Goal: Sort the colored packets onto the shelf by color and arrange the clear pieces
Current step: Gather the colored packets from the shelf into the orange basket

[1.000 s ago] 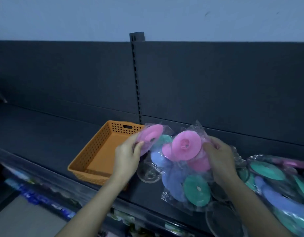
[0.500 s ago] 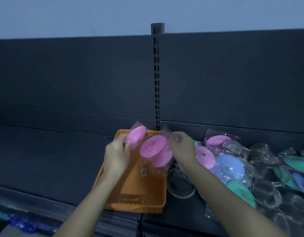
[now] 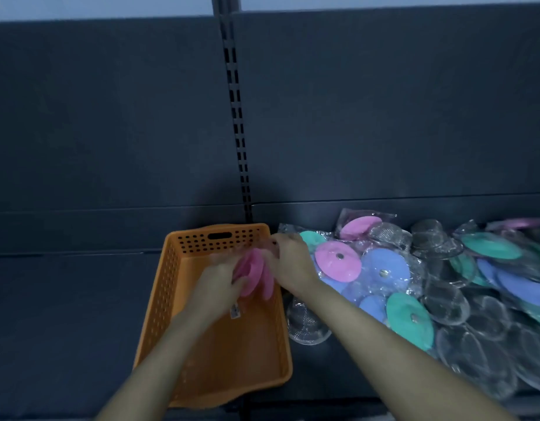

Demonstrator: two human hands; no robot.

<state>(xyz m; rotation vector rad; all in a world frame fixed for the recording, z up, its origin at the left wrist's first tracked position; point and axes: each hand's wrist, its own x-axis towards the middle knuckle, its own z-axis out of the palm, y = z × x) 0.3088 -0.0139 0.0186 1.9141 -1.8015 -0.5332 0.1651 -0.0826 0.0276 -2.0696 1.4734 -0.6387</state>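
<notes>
Pink packets (image 3: pixel 252 273) are over the orange basket (image 3: pixel 159 302) on the dark shelf (image 3: pixel 65 314). The left hand (image 3: pixel 218 282) and right hand (image 3: pixel 290 265) both grip them. Their white label (image 3: pixel 235 311) is too blurred to read. Clear pieces (image 3: pixel 444 302) lie at the right.

Basket (image 3: pixel 162 299): orange throughout, walls patterned with rows of small holes.
Pink packets (image 3: pixel 252 275): plain pink discs in clear wrap; a small white label (image 3: pixel 235 311) hangs below them.
Pile at right: pink disc (image 3: pixel 337 261), blue disc (image 3: pixel 384 268) and teal disc (image 3: pixel 410 320), each plain with a small silvery centre spot, under glossy clear film.
Clear pieces (image 3: pixel 444 302): colourless, with a fine mesh-like texture.
Shelf (image 3: pixel 65 314): plain dark grey.
Upright (image 3: pixel 236 117): dark, with a column of paired black slots.
Wall (image 3: pixel 110 4) above: pale grey-blue.
</notes>
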